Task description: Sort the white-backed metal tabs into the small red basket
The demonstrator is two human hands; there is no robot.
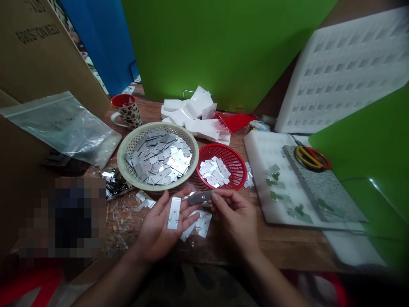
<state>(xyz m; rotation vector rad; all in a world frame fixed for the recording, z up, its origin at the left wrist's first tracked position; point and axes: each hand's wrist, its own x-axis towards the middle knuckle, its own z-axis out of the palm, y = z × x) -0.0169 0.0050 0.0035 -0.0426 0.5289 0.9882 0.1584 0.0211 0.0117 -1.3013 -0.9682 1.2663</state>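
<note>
My left hand (pixel 159 232) is turned palm up with its fingers spread, and a small silver metal plate (pixel 174 213) with a hole and a slot rests across it. Between thumb and fingers, my right hand (pixel 238 217) pinches a dark grey metal plate (pixel 200 197) with one hole, held over my left fingertips. Under and beside the hands lie a few loose silver plates (pixel 204 225) on the table. Beyond them stand a cream basket (pixel 123 172) heaped with flat metal plates and a smaller red basket (pixel 238 164) with more of them.
A patterned mug (pixel 132 117) and plastic bag (pixel 79 132) are at left. White papers (pixel 191 111) lie behind the baskets. On the right, a foam block (pixel 255 170) bears a grey slab (pixel 319 183), scissors (pixel 308 157) and several plates. Green panels (pixel 223 47) rise behind.
</note>
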